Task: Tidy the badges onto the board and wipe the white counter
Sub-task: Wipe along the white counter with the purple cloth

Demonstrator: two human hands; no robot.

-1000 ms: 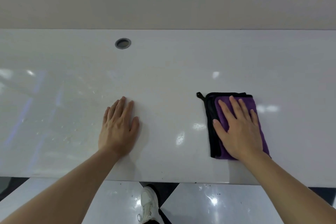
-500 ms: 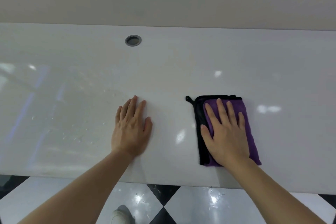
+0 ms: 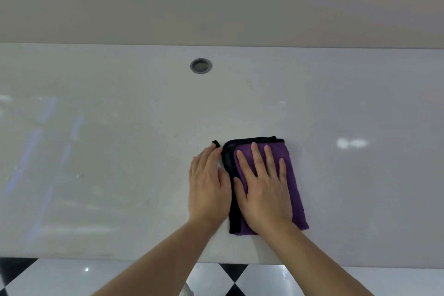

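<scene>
A black-and-white checkered floor (image 3: 230, 279) is showing below the near edge of the white counter (image 3: 96, 151). Both forearms are reaching over that edge. The right hand (image 3: 262, 190) is lying flat, fingers straight and slightly spread, pressing on a folded purple cloth (image 3: 296, 199) with black trim, which is resting on the counter right of centre. The left hand (image 3: 207, 185) is lying flat on the bare counter, fingers straight and close together, touching the cloth's left edge; its fingertips are reaching the cloth's small black loop (image 3: 216, 143). Farther back, a round grey grommet (image 3: 200, 65) is sitting in the counter, near the wall (image 3: 216, 0).
</scene>
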